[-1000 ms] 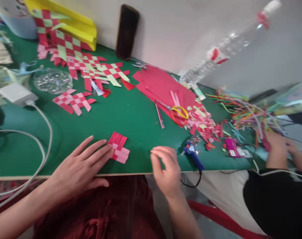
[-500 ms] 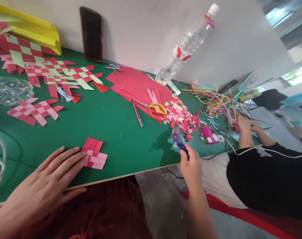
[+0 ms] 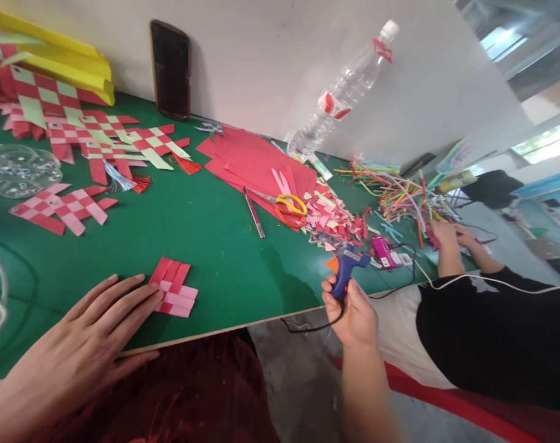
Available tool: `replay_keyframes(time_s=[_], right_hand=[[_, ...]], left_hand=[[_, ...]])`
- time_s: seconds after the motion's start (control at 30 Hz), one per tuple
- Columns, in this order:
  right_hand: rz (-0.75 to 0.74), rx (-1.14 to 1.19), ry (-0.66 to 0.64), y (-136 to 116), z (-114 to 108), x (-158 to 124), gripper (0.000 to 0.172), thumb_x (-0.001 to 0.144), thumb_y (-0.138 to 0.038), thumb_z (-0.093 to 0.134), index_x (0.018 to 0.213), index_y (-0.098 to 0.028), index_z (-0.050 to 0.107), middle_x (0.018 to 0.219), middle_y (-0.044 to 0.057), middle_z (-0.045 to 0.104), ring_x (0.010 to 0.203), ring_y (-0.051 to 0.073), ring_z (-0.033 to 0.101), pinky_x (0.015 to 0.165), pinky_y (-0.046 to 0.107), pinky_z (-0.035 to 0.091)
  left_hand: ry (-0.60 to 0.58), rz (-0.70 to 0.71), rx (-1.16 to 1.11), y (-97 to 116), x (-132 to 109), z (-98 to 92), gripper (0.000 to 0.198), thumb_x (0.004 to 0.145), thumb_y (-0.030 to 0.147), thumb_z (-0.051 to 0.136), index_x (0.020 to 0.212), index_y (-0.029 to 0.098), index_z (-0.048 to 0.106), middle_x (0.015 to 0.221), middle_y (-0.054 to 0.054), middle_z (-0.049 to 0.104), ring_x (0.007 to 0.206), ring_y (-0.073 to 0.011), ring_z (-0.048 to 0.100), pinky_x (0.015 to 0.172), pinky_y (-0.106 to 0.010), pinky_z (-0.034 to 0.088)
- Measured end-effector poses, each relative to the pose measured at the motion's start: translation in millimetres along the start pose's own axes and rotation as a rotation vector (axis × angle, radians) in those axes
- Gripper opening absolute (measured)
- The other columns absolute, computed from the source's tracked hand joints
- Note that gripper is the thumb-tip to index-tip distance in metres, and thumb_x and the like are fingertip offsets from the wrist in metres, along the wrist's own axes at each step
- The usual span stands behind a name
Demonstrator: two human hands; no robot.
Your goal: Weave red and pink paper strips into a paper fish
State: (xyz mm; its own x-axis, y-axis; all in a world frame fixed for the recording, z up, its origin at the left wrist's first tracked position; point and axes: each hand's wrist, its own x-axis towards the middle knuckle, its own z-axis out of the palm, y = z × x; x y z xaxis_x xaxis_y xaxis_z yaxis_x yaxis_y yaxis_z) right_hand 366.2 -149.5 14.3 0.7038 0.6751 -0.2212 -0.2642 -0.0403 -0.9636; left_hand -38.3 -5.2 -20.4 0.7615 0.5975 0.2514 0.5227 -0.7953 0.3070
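Movement, head view: since half a second ago, the blue glue gun (image 3: 348, 266) has been turned, and its tip now points between 9 and 10 o'clock; the woven paper piece (image 3: 173, 287) has stayed in its place.
Clock used: it is laid over the whole view, with 12 at the top.
Right hand: the right hand (image 3: 357, 317) is at 4 o'clock, its fingers wrapped around the handle of the gun, above the table edge.
Gun cord: the black cord (image 3: 308, 330) leaves the handle and hangs below the table edge.
Left hand: the left hand (image 3: 100, 326) is at 8 o'clock, flat with spread fingers, grasping nothing; its fingertips rest on the 9 o'clock side of the woven piece.
Woven piece: red and pink, it lies flat on the green table (image 3: 224, 252), at 8 o'clock.
Near the centre: yellow-handled scissors (image 3: 292, 203) lie on red paper sheets (image 3: 256, 161), beside paper scraps (image 3: 330, 212).
At 9 o'clock: woven paper fish (image 3: 65, 209).
Between 10 and 11 o'clock: a phone (image 3: 172, 71) leans on the wall.
At 1 o'clock: a clear bottle (image 3: 342, 92).
At 3 o'clock: a co-worker's hands (image 3: 444, 235), beside colourful stems (image 3: 407, 197).
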Motion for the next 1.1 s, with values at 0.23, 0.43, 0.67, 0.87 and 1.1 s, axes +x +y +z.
replay_keyframes(time_s=[0.23,0.43,0.67,0.87,1.1], right_hand=[[0.085,0.004,-0.081,8,13,-3,0.037,0.080,-0.059,0.065,0.090,-0.023,0.068,0.081,0.002,0.062,0.068,0.014,0.057,0.046,0.023,0.045],[0.061,-0.040,-0.098,10,18,-8,0.029,0.069,-0.037,0.074,0.095,-0.024,0.069,0.089,0.004,0.067,0.076,0.017,0.062,0.057,0.028,0.051],[-0.021,-0.151,-0.052,15,19,-7,0.020,0.072,-0.039,0.070,0.086,-0.025,0.066,0.081,0.002,0.066,0.071,0.016,0.062,0.062,0.032,0.052],[-0.175,-0.397,0.033,11,16,-1,0.034,0.077,-0.045,0.067,0.104,-0.025,0.065,0.092,0.005,0.066,0.080,0.020,0.062,0.075,0.040,0.050],[-0.610,-1.334,0.135,22,-5,19,0.056,0.085,-0.048,0.052,0.131,-0.018,0.061,0.117,0.017,0.067,0.104,0.036,0.061,0.089,0.052,0.047]], left_hand=[[-0.026,0.015,0.012,0,2,-2.9,0.080,0.089,0.061,0.053,0.156,0.036,0.015,0.145,-0.002,0.053,0.135,-0.0304,0.047,0.123,-0.051,0.020],[-0.020,0.030,-0.005,-1,2,-3.0,0.083,0.087,0.063,0.056,0.156,0.036,0.018,0.144,-0.001,0.054,0.135,-0.0306,0.047,0.124,-0.049,0.019],[0.018,0.058,0.029,2,1,-2.5,0.068,0.095,0.063,0.042,0.152,0.027,0.033,0.144,-0.006,0.054,0.134,-0.0299,0.047,0.123,-0.049,0.021],[-0.024,0.174,0.159,-4,4,-5.9,0.072,0.089,0.065,0.053,0.143,0.017,0.047,0.143,-0.010,0.054,0.134,-0.0314,0.047,0.123,-0.049,0.019],[-0.108,0.066,0.125,-3,7,-9.8,0.066,0.091,0.065,0.049,0.139,0.020,0.052,0.146,-0.003,0.052,0.139,-0.0280,0.040,0.124,-0.047,0.015]])
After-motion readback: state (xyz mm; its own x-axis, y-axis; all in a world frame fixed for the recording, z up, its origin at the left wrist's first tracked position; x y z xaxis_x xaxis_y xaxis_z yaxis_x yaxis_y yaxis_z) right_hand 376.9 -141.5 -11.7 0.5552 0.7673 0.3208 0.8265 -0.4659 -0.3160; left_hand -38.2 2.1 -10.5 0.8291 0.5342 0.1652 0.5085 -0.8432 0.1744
